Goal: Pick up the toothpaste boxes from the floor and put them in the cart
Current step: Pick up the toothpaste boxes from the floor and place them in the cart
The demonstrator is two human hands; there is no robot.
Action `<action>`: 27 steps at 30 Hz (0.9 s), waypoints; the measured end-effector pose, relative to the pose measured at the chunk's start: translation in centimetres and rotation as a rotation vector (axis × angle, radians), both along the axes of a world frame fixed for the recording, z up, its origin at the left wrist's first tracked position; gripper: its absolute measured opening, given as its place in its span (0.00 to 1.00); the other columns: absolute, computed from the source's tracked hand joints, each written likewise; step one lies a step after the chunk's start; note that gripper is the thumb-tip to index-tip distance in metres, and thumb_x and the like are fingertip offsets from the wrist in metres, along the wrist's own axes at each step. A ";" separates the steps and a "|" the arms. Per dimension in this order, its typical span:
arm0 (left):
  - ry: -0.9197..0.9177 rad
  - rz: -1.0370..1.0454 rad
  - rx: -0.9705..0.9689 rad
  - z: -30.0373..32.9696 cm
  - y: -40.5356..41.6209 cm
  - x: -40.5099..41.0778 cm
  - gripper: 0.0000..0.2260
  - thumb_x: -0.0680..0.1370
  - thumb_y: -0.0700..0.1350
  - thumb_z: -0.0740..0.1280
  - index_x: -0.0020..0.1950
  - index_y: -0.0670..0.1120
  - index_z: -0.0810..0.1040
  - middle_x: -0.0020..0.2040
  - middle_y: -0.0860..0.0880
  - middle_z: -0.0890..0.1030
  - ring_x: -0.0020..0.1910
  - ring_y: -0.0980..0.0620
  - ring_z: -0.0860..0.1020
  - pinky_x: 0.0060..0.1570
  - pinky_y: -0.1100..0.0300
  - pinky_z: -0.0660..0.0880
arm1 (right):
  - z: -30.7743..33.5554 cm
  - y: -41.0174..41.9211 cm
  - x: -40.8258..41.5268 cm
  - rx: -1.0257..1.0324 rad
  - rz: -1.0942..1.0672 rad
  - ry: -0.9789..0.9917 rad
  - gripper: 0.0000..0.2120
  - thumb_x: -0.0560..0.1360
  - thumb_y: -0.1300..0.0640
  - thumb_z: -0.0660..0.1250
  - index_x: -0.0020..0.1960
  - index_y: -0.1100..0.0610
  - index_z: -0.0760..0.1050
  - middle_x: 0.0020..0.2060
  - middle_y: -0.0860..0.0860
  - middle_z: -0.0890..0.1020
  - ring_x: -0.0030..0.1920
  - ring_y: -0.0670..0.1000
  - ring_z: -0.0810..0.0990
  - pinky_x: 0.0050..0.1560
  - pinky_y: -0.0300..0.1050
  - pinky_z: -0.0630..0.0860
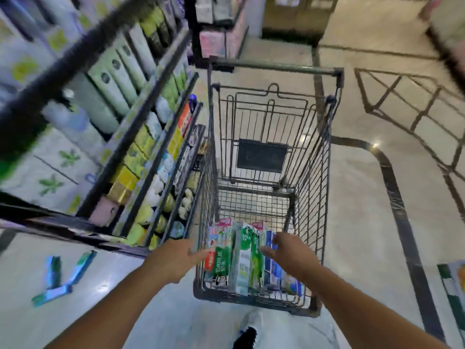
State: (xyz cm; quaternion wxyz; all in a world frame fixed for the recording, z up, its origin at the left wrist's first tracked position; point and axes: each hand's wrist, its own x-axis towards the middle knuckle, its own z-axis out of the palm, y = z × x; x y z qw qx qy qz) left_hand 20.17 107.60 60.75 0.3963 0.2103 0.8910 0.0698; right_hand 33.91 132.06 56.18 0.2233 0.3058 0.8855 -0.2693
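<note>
Toothpaste boxes (241,258) stand packed in the cart (312,197). Your left hand (176,258) and right hand (289,253) reach over them, fingers spread, grasping nothing. More boxes (63,278) lie on the floor (151,311).

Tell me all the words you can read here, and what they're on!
"DARLIE" on the green toothpaste box standing in the cart.
"DARLIE", blurry, on another green box beside it.
The shelf packs, the cart's dark plate and the floor boxes are too blurred to read.
</note>
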 end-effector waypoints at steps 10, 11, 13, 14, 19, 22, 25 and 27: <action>0.140 0.164 -0.036 5.5 -23.0 2.7 0.23 0.78 0.68 0.57 0.44 0.47 0.71 0.43 0.48 0.75 0.42 0.49 0.73 0.43 0.56 0.67 | 5.8 -17.9 -3.0 0.046 0.313 0.008 0.28 0.75 0.30 0.60 0.54 0.55 0.75 0.47 0.52 0.82 0.45 0.51 0.81 0.50 0.51 0.81; 0.151 0.187 -0.061 5.6 -26.0 3.2 0.25 0.78 0.68 0.56 0.46 0.46 0.74 0.44 0.48 0.76 0.44 0.49 0.74 0.44 0.56 0.68 | 6.6 -20.4 -3.4 0.057 0.363 0.031 0.27 0.75 0.31 0.59 0.55 0.54 0.74 0.48 0.52 0.82 0.46 0.51 0.81 0.51 0.51 0.80; 0.155 0.234 -0.103 5.9 -32.2 4.4 0.27 0.79 0.68 0.55 0.49 0.45 0.76 0.43 0.48 0.76 0.44 0.47 0.74 0.45 0.56 0.70 | 8.0 -25.8 -4.3 0.082 0.458 0.080 0.28 0.75 0.31 0.59 0.60 0.53 0.73 0.53 0.52 0.81 0.49 0.52 0.80 0.52 0.49 0.79; 0.158 0.252 -0.119 6.2 -35.3 5.1 0.26 0.79 0.67 0.54 0.46 0.45 0.76 0.41 0.48 0.75 0.42 0.47 0.74 0.44 0.56 0.70 | 8.5 -28.5 -4.7 0.091 0.509 0.095 0.29 0.75 0.30 0.58 0.62 0.53 0.72 0.54 0.52 0.80 0.50 0.52 0.79 0.51 0.49 0.78; 0.234 0.363 -0.192 8.3 -49.3 9.7 0.22 0.82 0.63 0.54 0.45 0.45 0.73 0.45 0.44 0.76 0.53 0.44 0.78 0.52 0.55 0.72 | 10.9 -42.4 -6.2 0.130 0.814 0.136 0.39 0.70 0.23 0.50 0.57 0.55 0.72 0.46 0.52 0.80 0.49 0.56 0.80 0.51 0.53 0.78; 0.247 0.544 -0.188 9.7 -56.0 12.6 0.27 0.80 0.66 0.53 0.51 0.43 0.77 0.54 0.43 0.80 0.55 0.45 0.78 0.54 0.55 0.72 | 12.0 -49.9 -6.9 0.154 0.936 0.197 0.33 0.74 0.27 0.55 0.54 0.57 0.74 0.47 0.54 0.80 0.51 0.58 0.80 0.51 0.51 0.77; 0.239 0.673 -0.198 10.2 -61.4 15.5 0.30 0.80 0.66 0.53 0.55 0.42 0.79 0.54 0.43 0.81 0.56 0.45 0.77 0.55 0.55 0.71 | 12.5 -56.3 -7.9 0.139 1.058 0.238 0.26 0.76 0.32 0.58 0.45 0.56 0.72 0.42 0.53 0.78 0.47 0.57 0.78 0.47 0.51 0.73; 0.222 0.745 -0.202 10.1 -64.2 17.0 0.29 0.80 0.66 0.53 0.56 0.42 0.79 0.55 0.44 0.81 0.57 0.45 0.77 0.57 0.55 0.71 | 12.1 -60.2 -9.0 0.137 1.107 0.188 0.23 0.78 0.37 0.60 0.54 0.57 0.74 0.52 0.55 0.80 0.54 0.57 0.78 0.52 0.51 0.73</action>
